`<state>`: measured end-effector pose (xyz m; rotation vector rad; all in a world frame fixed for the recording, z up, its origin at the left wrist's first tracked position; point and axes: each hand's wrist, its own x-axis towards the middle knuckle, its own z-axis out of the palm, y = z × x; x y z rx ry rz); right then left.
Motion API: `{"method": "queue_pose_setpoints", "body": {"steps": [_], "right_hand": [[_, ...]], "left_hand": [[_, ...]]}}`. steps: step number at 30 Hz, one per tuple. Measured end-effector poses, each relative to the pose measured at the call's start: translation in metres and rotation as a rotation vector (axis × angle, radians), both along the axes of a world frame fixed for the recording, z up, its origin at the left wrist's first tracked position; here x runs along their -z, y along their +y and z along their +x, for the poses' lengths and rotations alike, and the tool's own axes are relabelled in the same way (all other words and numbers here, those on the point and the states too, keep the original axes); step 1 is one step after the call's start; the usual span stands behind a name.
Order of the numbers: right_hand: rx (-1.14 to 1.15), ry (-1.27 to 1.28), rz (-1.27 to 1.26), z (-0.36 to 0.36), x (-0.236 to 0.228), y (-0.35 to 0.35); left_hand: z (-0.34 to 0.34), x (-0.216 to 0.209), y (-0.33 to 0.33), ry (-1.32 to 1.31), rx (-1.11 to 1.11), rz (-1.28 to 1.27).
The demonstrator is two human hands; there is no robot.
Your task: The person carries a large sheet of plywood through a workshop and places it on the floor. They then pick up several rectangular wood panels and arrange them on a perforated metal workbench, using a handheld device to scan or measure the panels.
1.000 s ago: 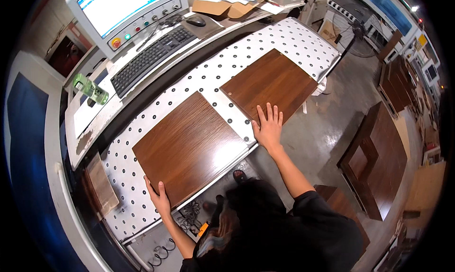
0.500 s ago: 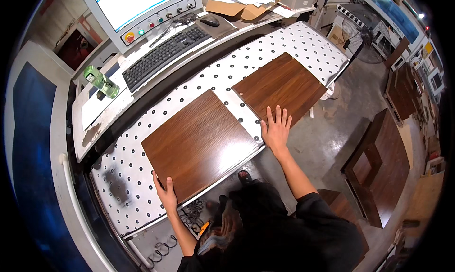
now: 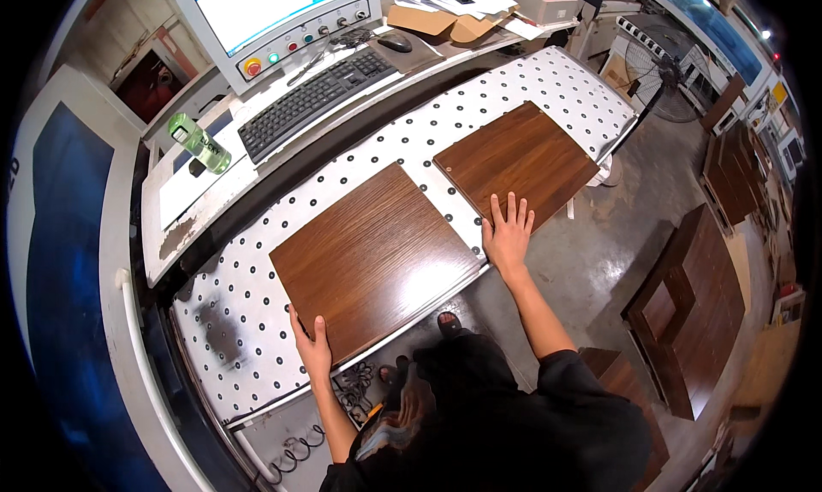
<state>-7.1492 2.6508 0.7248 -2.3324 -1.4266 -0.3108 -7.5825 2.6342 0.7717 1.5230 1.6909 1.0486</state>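
Two dark brown wood-grain panels lie flat on a white worktable (image 3: 248, 295) dotted with black studs. My left hand (image 3: 313, 348) grips the near-left corner of the left panel (image 3: 372, 252), thumb over the top face and fingers along its left edge. On the near-left edge of the right panel (image 3: 521, 162) my right hand (image 3: 509, 235) lies flat with its fingers spread, holding nothing. A narrow strip of white tabletop separates the panels. The right panel shows a small round hole near its left corner.
Beyond the worktable, a ledge carries a keyboard (image 3: 317, 98), a mouse (image 3: 395, 42), a green bottle (image 3: 201, 143) and a monitor console (image 3: 274, 21). A floor fan (image 3: 664, 68) stands at the far right. More brown panels (image 3: 698, 308) rest at the right.
The whole view has shifted slightly, so everything sits a little further right and lower. Both hands keep their places on the panels.
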Motion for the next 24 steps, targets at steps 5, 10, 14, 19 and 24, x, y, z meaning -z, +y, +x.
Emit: {"method": "queue_pose_setpoints", "body": {"steps": [5, 10, 14, 19, 24], "right_hand": [[-0.019, 0.0, -0.028, 0.001, -0.0025, -0.0028], [-0.023, -0.001, -0.019, 0.0005, -0.0047, 0.0003], [-0.034, 0.023, -0.026, 0.0009, -0.0025, -0.0048], [-0.028, 0.028, -0.017, 0.0016, -0.0018, -0.004], [-0.042, 0.028, 0.0, 0.0013, -0.004, -0.0029]], "left_hand": [[0.001, -0.0007, 0.0004, -0.033, -0.009, -0.008], [-0.001, -0.0008, 0.0027, -0.068, -0.007, -0.017], [-0.0021, 0.0008, -0.0013, -0.029, -0.009, -0.015], [-0.0014, 0.0014, 0.0018, -0.072, 0.008, -0.029], [-0.0002, -0.0008, 0.0007, -0.08, 0.007, -0.028]]}}
